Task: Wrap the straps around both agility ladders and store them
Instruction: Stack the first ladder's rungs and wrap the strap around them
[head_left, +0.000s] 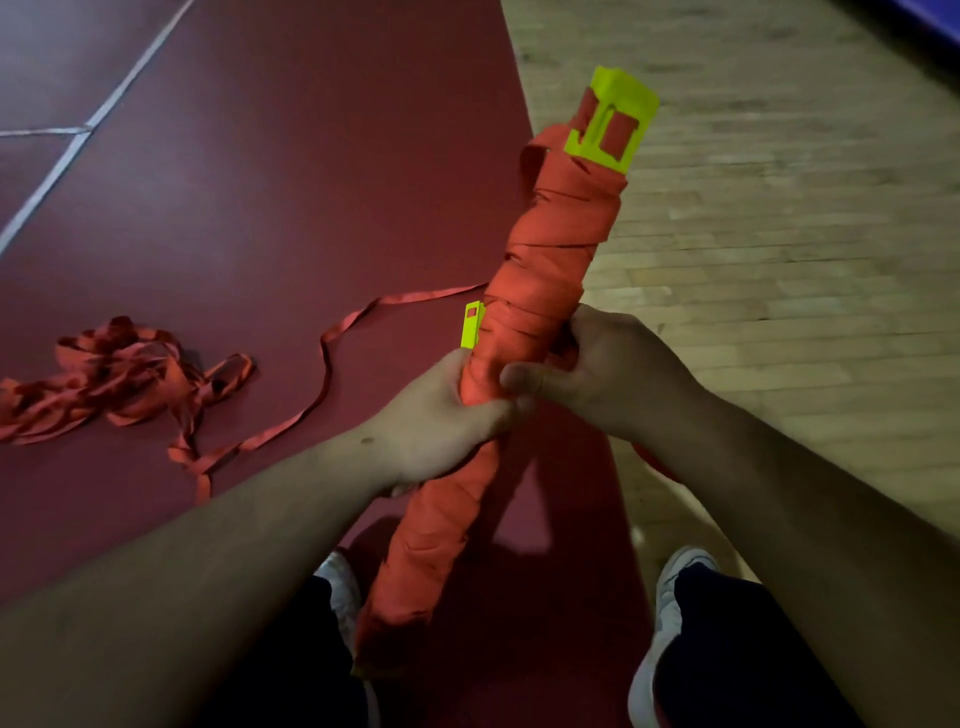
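Observation:
I hold a bundled agility ladder (545, 249) upright and tilted, its neon-yellow rungs (615, 122) wound over with orange strap. My left hand (447, 421) grips the bundle around its middle. My right hand (592, 369) grips it just above, fingers curled round the wrapped strap. One yellow rung end (472, 325) sticks out at the left of the bundle. A loose orange strap (332, 338) trails from the bundle down to the floor and leads to a tangled heap of strap (114, 374) at the left.
I stand on a dark red floor (291, 156) with white lines (88, 124). Light wooden floor (779, 208) lies to the right. My two shoes (675, 597) show at the bottom, on either side of the bundle's lower end.

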